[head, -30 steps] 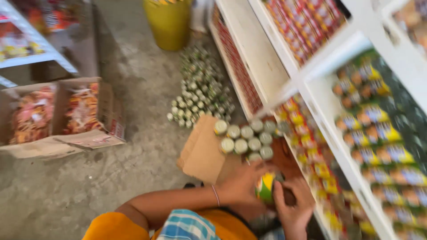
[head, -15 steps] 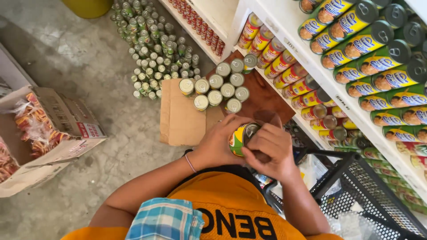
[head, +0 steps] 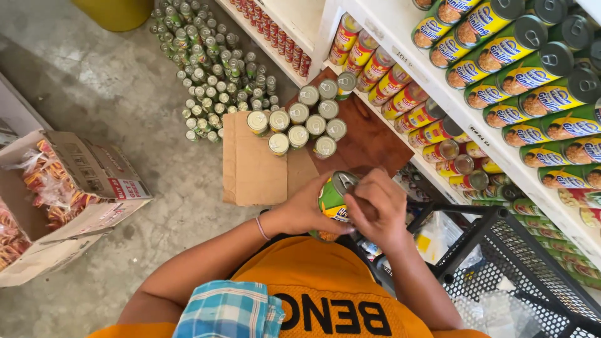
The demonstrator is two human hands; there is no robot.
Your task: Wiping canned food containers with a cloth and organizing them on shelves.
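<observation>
The left hand (head: 300,213) wraps around the side of a green and yellow can (head: 333,199), gripping it firmly just in front of the orange shirt (head: 325,288). The right hand (head: 379,206) closes over the can's other side and top edge, fingers curled onto it, so both hands clasp the 1 can between them, its silver pull-tab lid tilted up and away from the body. A blue checked cloth (head: 228,310) lies on the shirt below. To the right, just beside the right forearm, stands a black wire basket (head: 519,250) with plastic wrapping inside. Beyond the hands a flat sheet of cardboard (head: 253,166) lies on the concrete floor (head: 113,94), and a cluster of about 10 upright cans (head: 303,119) sits at its far edge, between the hands and the white shelf (head: 451,100). The shelf runs along the right, packed with rows of lying cans. Left, an open cardboard box (head: 75,188) holds snack packets. Farther off, many small tins (head: 216,69) crowd the floor, and a yellow bin (head: 119,9) stands at the top edge
</observation>
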